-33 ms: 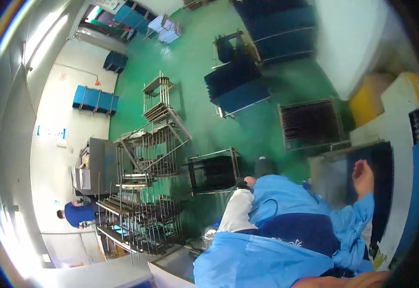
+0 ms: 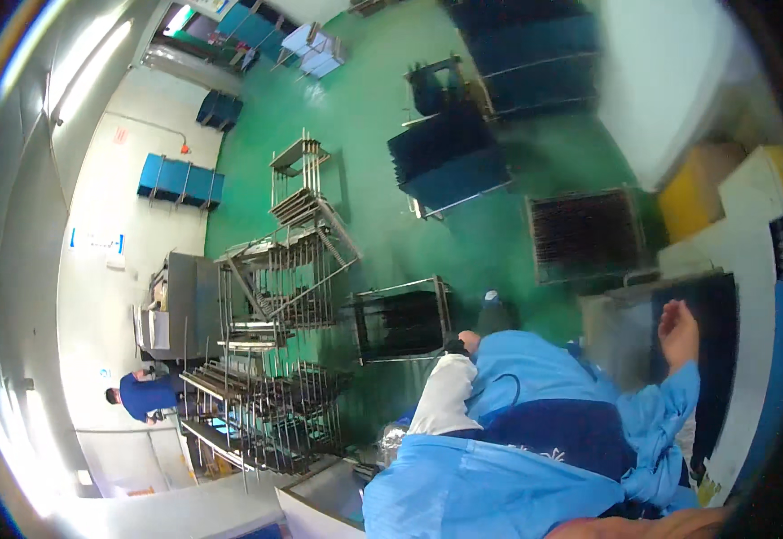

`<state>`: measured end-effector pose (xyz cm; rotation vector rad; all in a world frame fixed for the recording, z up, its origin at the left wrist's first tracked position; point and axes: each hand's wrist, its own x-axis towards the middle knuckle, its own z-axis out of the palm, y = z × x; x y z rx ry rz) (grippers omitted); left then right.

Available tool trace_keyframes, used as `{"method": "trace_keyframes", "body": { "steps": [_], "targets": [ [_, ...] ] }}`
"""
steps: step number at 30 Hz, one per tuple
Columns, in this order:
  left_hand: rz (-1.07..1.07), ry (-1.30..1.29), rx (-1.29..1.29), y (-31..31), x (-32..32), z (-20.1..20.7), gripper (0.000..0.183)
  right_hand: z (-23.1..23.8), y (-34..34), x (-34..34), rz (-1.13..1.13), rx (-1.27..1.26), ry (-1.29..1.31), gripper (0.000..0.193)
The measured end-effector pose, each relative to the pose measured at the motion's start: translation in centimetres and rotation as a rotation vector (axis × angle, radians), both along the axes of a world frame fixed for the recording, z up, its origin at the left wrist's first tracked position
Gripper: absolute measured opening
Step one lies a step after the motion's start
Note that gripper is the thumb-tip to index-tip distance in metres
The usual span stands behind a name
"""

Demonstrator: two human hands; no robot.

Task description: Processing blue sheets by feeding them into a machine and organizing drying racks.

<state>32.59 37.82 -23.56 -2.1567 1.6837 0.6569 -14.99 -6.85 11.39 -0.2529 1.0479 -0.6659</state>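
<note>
One hand shows clearly: the right hand [image 2: 679, 328], at the end of a light-blue sleeve [image 2: 656, 404], is raised with its fingers loosely spread and nothing in its grasp. It hovers at the edge of a dark tray [image 2: 713, 359], touching it or just short of it; the blur hides which. The tray lies flat on a grey steel bench [image 2: 609, 331], probably so it can be reached without stooping.

The left hand [image 2: 469, 340] is only a small patch of skin past a white sleeve [image 2: 444, 400], so how far it is open cannot be told. Just beyond it a dark shoe [image 2: 496, 314] stands on the green floor [image 2: 373, 117].

Farther out is a wire trolley [image 2: 400, 319] loaded with dark trays, and beside it bare wire racks [image 2: 270, 395], where a co-worker in blue [image 2: 145, 395] bends. Beyond stand a dark grille [image 2: 585, 234], a yellow bin [image 2: 692, 189], stacked blue crates [image 2: 450, 153], and more crates [image 2: 180, 180] along the far wall, likely kept clear of the aisle.
</note>
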Motion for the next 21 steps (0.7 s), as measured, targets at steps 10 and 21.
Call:
{"method": "trace_keyframes", "body": {
  "steps": [10,21],
  "targets": [
    [0.957,0.375,-0.141,-1.0,5.2,4.8,0.046,-2.8,1.6,26.5,0.386,-0.027,0.023,0.026],
    [2.051,1.093,-0.420,0.2,17.9,14.2,0.033,-0.1,4.6,52.6,0.823,-0.070,0.029,0.028]
  ]
}}
